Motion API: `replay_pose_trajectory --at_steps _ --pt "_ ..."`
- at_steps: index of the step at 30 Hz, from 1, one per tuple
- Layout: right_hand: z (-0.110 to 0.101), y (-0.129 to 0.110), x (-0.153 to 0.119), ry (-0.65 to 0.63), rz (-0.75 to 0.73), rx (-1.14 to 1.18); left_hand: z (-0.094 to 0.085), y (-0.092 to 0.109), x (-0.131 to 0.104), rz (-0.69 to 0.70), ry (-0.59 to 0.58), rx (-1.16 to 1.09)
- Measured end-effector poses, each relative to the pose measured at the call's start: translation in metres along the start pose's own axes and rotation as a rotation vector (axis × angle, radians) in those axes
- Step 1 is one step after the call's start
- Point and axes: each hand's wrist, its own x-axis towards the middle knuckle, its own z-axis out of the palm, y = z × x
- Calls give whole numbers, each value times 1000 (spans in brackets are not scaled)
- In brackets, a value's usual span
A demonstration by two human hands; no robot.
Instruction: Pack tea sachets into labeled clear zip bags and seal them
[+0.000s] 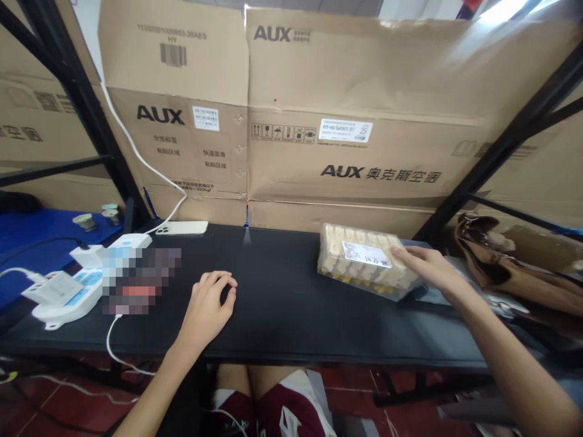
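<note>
A clear plastic box [339, 246] of cream-coloured pieces, with some yellow low down, is at the right side of the black table [273, 309]. A white printed label is on its top. My right hand [426, 264] grips the box's right end, its fingers along the top edge; the thumb is hard to make out. Whether the box rests fully on the table, I cannot tell. My left hand [212, 303] lies on the table left of the middle, loosely curled with a gap between thumb and fingers, and holds nothing.
A white power strip [91, 282] with plugged-in chargers stands at the left, beside a blurred-out object with a white cable. A white phone [182, 227] lies at the back edge. Cardboard panels [291, 152] wall the back. A brown bag [505, 261] is at far right, by black metal posts.
</note>
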Motion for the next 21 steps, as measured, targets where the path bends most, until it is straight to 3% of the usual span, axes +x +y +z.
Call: replay_pose_trajectory --at_steps 3,6,10,14,21 --pt "-1 1 -7 -128 123 14 0 0 0 20 4 39" --pt "9 0 -8 -164 284 183 2 1 0 34 14 59" --pt "39 -18 1 -158 284 171 6 2 0 44 30 64" --pt "85 -66 14 -206 146 148 8 0 0 56 50 43" --pt "186 -185 14 -322 -147 283 -3 0 1 147 111 -23"
